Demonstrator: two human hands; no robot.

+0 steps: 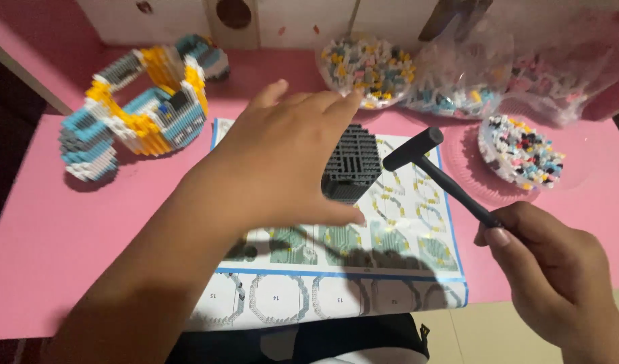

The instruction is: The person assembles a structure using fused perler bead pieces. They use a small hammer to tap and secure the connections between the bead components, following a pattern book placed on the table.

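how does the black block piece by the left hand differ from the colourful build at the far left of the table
The black block piece is one dark colour; the colourful build mixes yellow, blue, grey and white. The black piece is small and compact, while the colourful build is larger, with curved, ring-like sections. The black piece sits on the instruction sheet under the left hand; the colourful build rests on the bare pink table, untouched. Both are made of tiny bricks.

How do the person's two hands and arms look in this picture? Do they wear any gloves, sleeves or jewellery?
Both are bare. The left hand has no glove and no ring that shows, and its forearm is uncovered down to the picture's lower edge, with no sleeve or watch. The right hand is also ungloved, with short, plain nails and no ring in view; its wrist shows no sleeve or band.
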